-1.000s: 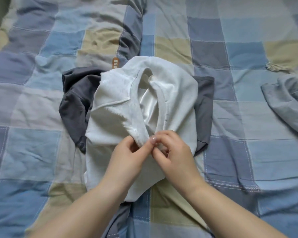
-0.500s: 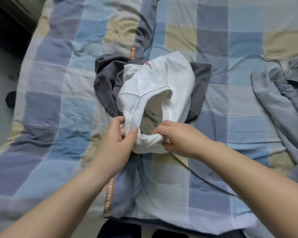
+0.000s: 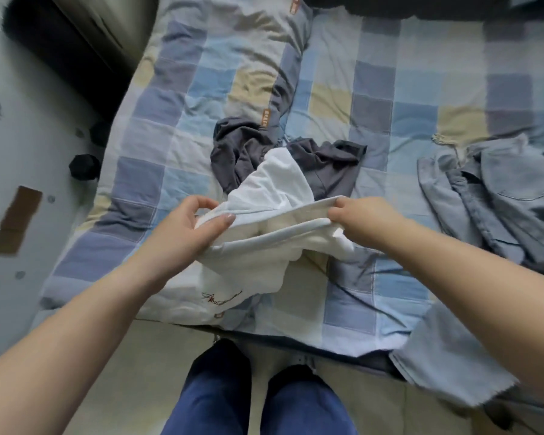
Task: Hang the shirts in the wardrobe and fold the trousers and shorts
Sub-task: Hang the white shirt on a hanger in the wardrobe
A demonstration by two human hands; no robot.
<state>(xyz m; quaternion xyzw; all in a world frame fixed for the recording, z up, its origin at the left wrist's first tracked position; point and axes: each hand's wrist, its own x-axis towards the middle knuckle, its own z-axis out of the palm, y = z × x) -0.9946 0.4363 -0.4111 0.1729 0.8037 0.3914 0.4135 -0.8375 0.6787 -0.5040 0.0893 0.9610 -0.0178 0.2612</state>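
A white garment (image 3: 264, 246) with a ribbed waistband and a small embroidered script is stretched above the near edge of the bed. My left hand (image 3: 189, 227) grips the left end of its waistband. My right hand (image 3: 358, 215) pinches the right end, so the band runs taut between them. The rest of the cloth hangs down toward the bed edge. Behind it a dark grey garment (image 3: 252, 146) lies crumpled on the checked cover.
A checked blue, grey and beige duvet (image 3: 374, 98) covers the bed. A light blue denim shirt (image 3: 490, 189) lies bunched at the right. Pale floor (image 3: 29, 152) with small dark objects runs along the left. My legs in blue trousers (image 3: 258, 397) stand at the bed's foot.
Both hands have pulled apart along the waistband and lifted the white garment off the grey one, toward the near edge of the bed. The view has drawn back and tilted down.
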